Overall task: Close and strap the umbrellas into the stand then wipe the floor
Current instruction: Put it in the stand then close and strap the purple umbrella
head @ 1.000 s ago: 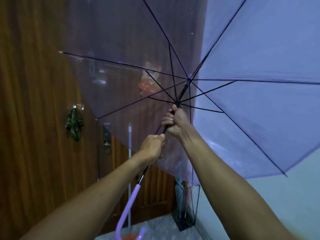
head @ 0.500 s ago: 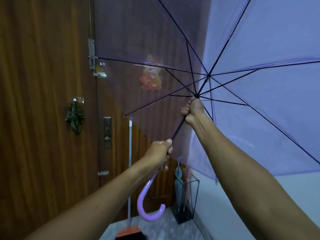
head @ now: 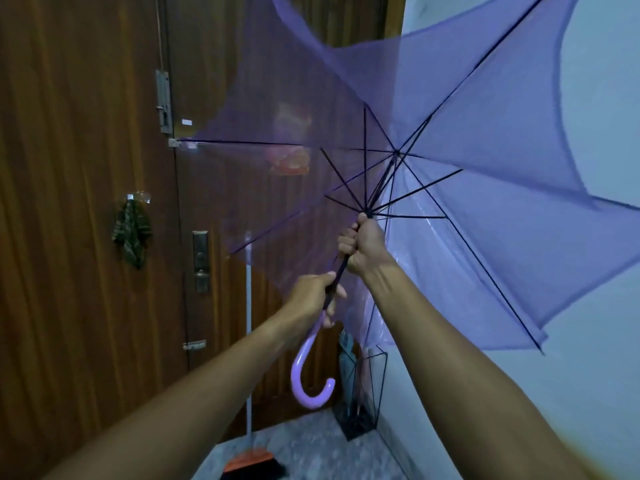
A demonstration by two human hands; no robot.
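A translucent purple umbrella (head: 502, 161) fills the upper right, its canopy slack and partly folded, its black ribs splayed. My left hand (head: 313, 292) grips the black shaft just above the curved lilac handle (head: 304, 372). My right hand (head: 363, 242) grips the shaft higher up, at the runner where the ribs meet. A black wire umbrella stand (head: 367, 393) stands on the floor in the corner between door and wall, with a folded umbrella (head: 346, 355) inside it.
A brown wooden door (head: 86, 168) with a lock plate (head: 201, 261) spans the left. A dark cloth (head: 131, 233) hangs from a hook on it. A broom (head: 248, 341) with a white pole and orange head leans against the door. Grey speckled floor (head: 311, 448) lies below.
My right hand has slid down the shaft toward my left hand, pulling the runner back. The canopy has gone from stretched flat to slack and partly collapsed.
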